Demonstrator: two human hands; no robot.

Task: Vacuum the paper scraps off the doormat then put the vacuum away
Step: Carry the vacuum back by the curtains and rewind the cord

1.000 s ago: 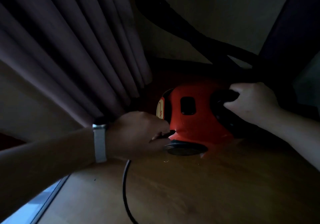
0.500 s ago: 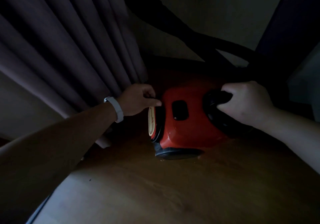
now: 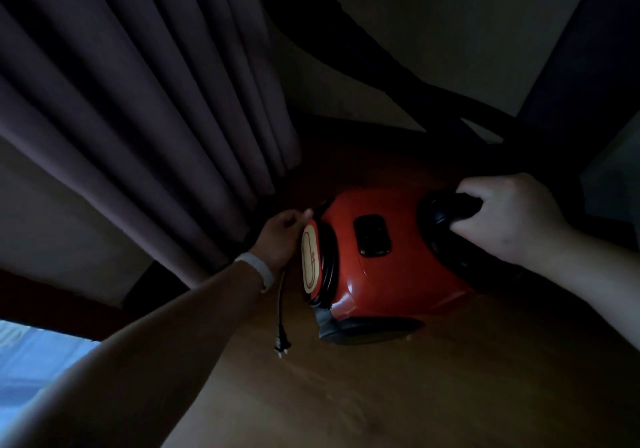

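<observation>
A red canister vacuum [image 3: 391, 274] stands on the wooden floor in a dim corner. My right hand [image 3: 509, 219] grips its black handle [image 3: 446, 212] on top. My left hand [image 3: 282, 236], with a white wristband, holds the black power cord [image 3: 281, 305] against the left end of the body, where cord is wound in a groove behind a cream disc [image 3: 309, 262]. The cord's loose end hangs below my left wrist and its plug [image 3: 281, 346] dangles just above the floor. The black hose [image 3: 346, 49] rises behind the vacuum along the wall.
Purple curtains [image 3: 138, 101] hang at the left, close to my left hand. A pale wall stands behind the vacuum and a dark panel [image 3: 588, 66] at the right. Wooden floor [image 3: 381, 395] stretches in front. A bright strip [image 3: 34, 354] shows at the lower left.
My left hand has carried the cord from the vacuum's lower front up round its left end. The plug has come into view below the wrist. My right hand has kept hold of the handle.
</observation>
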